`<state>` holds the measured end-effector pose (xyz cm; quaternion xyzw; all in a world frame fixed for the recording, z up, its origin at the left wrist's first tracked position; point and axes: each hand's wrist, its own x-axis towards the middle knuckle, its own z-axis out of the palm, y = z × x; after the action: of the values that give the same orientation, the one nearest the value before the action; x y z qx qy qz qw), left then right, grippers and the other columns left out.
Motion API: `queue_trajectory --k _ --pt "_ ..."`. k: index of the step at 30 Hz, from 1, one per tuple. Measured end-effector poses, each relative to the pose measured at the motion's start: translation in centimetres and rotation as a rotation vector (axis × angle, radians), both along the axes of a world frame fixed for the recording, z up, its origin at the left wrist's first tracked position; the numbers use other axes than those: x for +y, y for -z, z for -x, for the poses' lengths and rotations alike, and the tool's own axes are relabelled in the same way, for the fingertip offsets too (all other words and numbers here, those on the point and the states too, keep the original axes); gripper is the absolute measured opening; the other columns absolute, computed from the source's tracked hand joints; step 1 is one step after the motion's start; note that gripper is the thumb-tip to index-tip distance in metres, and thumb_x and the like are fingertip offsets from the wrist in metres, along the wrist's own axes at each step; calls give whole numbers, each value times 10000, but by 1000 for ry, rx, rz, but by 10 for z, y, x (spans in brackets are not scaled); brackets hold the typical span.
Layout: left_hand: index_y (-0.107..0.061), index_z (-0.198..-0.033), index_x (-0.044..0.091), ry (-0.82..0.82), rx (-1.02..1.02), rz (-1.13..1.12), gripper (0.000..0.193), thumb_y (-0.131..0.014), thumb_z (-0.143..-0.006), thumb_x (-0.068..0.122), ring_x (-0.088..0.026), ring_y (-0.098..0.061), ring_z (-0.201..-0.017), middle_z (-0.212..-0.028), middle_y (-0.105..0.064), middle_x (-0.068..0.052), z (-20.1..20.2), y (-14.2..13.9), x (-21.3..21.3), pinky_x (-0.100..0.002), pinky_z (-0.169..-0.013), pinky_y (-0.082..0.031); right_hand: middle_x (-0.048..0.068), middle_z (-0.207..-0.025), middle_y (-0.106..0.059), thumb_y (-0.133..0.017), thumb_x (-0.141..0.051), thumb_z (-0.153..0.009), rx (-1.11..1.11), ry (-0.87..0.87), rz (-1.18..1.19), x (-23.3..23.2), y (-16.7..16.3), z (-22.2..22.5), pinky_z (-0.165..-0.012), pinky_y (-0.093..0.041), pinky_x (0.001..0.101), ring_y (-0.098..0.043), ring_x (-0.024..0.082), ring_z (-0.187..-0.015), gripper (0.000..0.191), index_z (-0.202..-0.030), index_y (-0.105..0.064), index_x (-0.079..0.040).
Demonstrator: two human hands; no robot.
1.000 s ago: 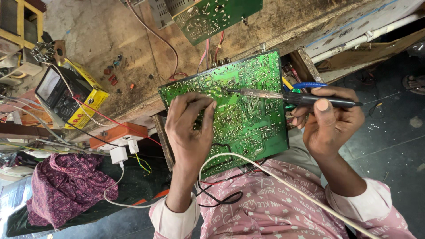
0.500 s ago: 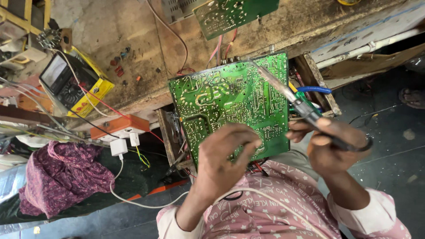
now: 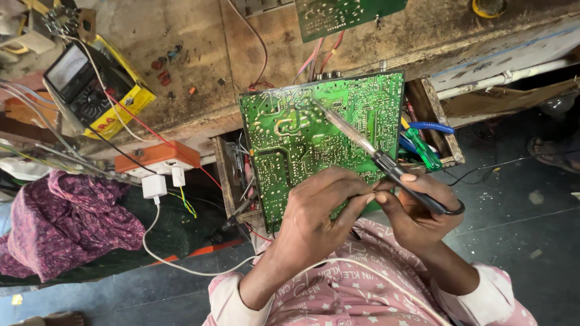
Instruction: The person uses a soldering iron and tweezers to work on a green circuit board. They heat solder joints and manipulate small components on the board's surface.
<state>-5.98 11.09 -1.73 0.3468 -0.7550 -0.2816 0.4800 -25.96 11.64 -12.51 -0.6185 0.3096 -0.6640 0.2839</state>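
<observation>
PCB point(image 3: 314, 139) propped at bench edge point(image 3: 199, 121), solder side up | soldering iron point(image 3: 362, 145) swung since 1 s ago from flat to diagonal, tip now laid on board | R hand point(image 3: 417, 211) fingers wrapped on handle | L hand point(image 3: 320, 211) fingers pinched at lower board edge, shifted down.

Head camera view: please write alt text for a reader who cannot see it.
The right hand holds a soldering iron over a green circuit board, the left hand beside it. Behind lie a worn wooden bench and a multimeter.
</observation>
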Motion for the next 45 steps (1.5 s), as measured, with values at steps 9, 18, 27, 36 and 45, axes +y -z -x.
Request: queue_trajectory --k 9,18,27,36,45 --pt "-697 -1031 -15 -50 -55 -27 105 -729 -950 43 -294 -720 -930 -1025 -712 -142 -7 4 1 -381 -820 -586 214 -1050 -722 -738 54 -963 202 -6 134 -10 -8 1 -725 -628 301 -756 239 -844 422 -1328 -548 -40" --pt "-742 -1022 12 -387 -279 265 98 -754 -937 59 -329 -574 -1216 -1245 -645 -133 -52 -10 -46 -448 -1034 -481 223 -1094 -626 -586 -138 -1047 -150 84 241 -63 -31 43 -502 -616 342 -700 274 -673 269 -1230 -521 48" --pt "-751 -959 20 -413 -385 306 95 -732 -930 108 -366 -444 -1402 -1341 -575 -136 -44 -5 -74 -601 -1271 -246 196 -950 -616 -559 -22 -1088 -404 -162 -174 -120 -63 63 -524 -477 347 -597 274 -615 98 -1121 -536 67" --pt "-752 -968 16 -410 -414 283 85 -728 -945 94 -347 -443 -1409 -1339 -563 -123 -42 3 -78 -599 -1271 -251 216 -928 -655 -584 -39 -1080 -349 -187 -216 -146 -69 64 -436 -417 305 -572 265 -534 123 -1080 -565 82" --pt "-755 -963 21 -435 -442 285 76 -746 -944 94 -341 -447 -1406 -1338 -566 -116 -38 9 -81 -599 -1256 -263 222 -868 -641 -557 -18 -1075 -301 -245 -231 -146 -73 65 -451 -436 302 -592 268 -547 123 -1023 -557 93"
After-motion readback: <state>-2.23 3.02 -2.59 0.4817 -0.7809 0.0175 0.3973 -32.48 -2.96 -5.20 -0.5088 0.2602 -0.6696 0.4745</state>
